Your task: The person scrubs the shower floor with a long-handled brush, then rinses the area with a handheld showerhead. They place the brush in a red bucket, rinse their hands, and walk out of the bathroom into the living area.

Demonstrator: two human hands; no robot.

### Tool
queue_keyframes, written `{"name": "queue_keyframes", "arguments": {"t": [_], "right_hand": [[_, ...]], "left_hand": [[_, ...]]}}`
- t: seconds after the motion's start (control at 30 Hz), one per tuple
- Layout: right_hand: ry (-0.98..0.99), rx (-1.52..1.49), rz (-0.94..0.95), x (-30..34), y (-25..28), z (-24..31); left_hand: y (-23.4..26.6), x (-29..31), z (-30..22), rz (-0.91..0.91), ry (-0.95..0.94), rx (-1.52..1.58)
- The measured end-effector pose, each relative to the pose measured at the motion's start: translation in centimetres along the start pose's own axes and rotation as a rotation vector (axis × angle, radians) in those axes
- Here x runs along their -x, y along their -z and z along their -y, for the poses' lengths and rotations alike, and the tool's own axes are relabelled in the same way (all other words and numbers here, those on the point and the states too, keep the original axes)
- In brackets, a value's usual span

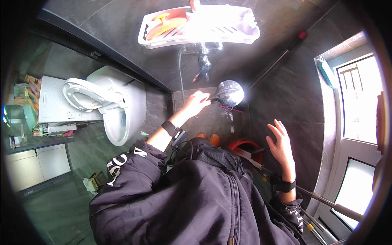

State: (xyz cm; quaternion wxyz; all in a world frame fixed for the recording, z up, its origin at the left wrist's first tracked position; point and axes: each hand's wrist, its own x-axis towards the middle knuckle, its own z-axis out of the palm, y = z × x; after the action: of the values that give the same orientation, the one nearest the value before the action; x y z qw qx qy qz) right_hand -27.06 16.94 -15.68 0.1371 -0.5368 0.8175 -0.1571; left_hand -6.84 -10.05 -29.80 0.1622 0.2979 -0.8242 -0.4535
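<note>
The shower head (231,94) is found just above the centre of the frame, its round face shining and its dark handle gripped by the left hand (197,103), with the fingers curled closely around it. By the right hand (280,143), at centre right, nothing is held: the fingers are raised and loosely spread, with air between them and the things nearby.

As far as can be judged, rinsing is in hand and only partly along — the shower head is already held out over the floor (196,124), and pale streaks are seen beneath it. Whether these are falling water or wet shine cannot be told, so how much has been rinsed cannot be told either. The shower head is not yet hung up or laid down; that much seems to be left.

Near it, a thin pink strip (231,108) is seen just below, and a slim pole (269,66) is leant toward the upper right. Above, the mixer tap (203,61) and a grey hose (179,69) are placed under a white shelf (163,43). At lower centre, orange footwear (215,139) is shown beside a red basin (245,141) — its contents are mostly hidden.
</note>
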Motion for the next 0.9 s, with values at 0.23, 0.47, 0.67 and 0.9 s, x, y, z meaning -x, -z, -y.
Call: {"name": "queue_keyframes", "arguments": {"t": [0.23, 0.47, 0.67, 0.9], "right_hand": [[-0.023, -0.036, -0.006, 0.1, -0.5, 0.0], [0.082, -0.139, 0.038, -2.1, -2.2, 1.9], [0.253, -0.189, 0.013, -6.0, -3.5, 4.4], [0.43, -0.335, 0.052, -15.2, -10.3, 9.6]], "left_hand": [[4.2, -4.5, -4.6, -0.037, 0.043, -0.014], [8.4, -8.7, -5.3, -0.027, 0.116, -0.163], [10.1, -10.4, -4.1, -0.001, 0.13, -0.238], [10.1, -11.6, -3.3, -0.005, 0.068, 0.084]]}}
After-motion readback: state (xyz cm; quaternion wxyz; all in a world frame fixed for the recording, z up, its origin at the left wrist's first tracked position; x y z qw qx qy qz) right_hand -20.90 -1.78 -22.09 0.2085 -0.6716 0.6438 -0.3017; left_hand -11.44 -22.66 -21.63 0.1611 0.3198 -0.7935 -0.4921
